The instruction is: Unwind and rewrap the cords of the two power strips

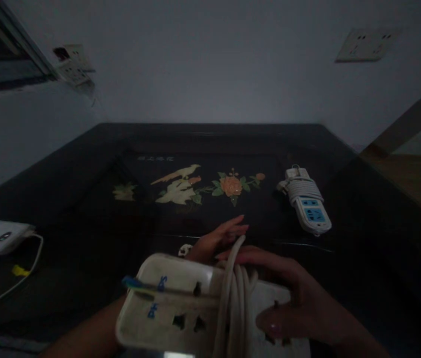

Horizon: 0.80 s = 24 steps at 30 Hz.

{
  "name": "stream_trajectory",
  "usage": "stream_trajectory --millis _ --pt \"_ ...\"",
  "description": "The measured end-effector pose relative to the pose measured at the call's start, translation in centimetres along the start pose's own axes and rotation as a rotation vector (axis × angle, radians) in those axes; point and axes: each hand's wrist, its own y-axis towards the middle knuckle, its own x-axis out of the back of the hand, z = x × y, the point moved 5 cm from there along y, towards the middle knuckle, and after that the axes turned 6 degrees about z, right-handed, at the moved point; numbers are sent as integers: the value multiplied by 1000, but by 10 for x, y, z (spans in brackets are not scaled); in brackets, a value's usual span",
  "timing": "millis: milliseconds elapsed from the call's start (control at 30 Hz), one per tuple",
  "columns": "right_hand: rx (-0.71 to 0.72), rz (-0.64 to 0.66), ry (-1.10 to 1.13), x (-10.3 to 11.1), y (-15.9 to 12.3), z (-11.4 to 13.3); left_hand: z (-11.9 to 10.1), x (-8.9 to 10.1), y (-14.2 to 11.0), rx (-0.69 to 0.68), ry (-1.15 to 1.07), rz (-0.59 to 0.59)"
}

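A large white power strip (169, 318) is held close in front of me at the bottom of the head view. Its white cable (235, 303) is wound around its middle in several turns. Across the left half lies a cable end with blue and yellow-green wires (139, 286). My right hand (295, 303) grips the right half, thumb on the socket face and fingers over the far edge. Behind the strip, my left hand (217, 241) has its fingers stretched to the right, near the cable turns; its palm is hidden. A small white object (185, 250) shows beside the left wrist.
On the dark table (83, 219) with a bird-and-flower inlay, a smaller power strip (310, 211) with blue sockets lies wrapped in its cord at right. A white device (1, 236) with a thin cable sits at left. Wall outlets (365, 44) are behind.
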Motion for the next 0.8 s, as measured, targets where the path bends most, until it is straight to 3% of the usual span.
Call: stream_trajectory --millis 67,133,300,400,567,667,800 --pt "-15 36 -8 -6 -1 0 -9 -5 5 -61 127 110" --pt "-4 58 -44 -6 -1 2 -16 -5 7 -52 240 147" --pt "-4 3 -165 11 -3 8 -47 24 7 -72 274 -157" --pt "-11 -135 -187 30 -9 13 -80 49 5 -173 364 -293" --pt "122 -554 -350 64 -24 51 -137 82 -8 -361 552 -515" --pt "191 -698 -433 75 -24 87 -154 78 -8 -302 637 -397" --pt "417 -644 -466 67 -6 144 -157 49 -1 -190 682 -142"
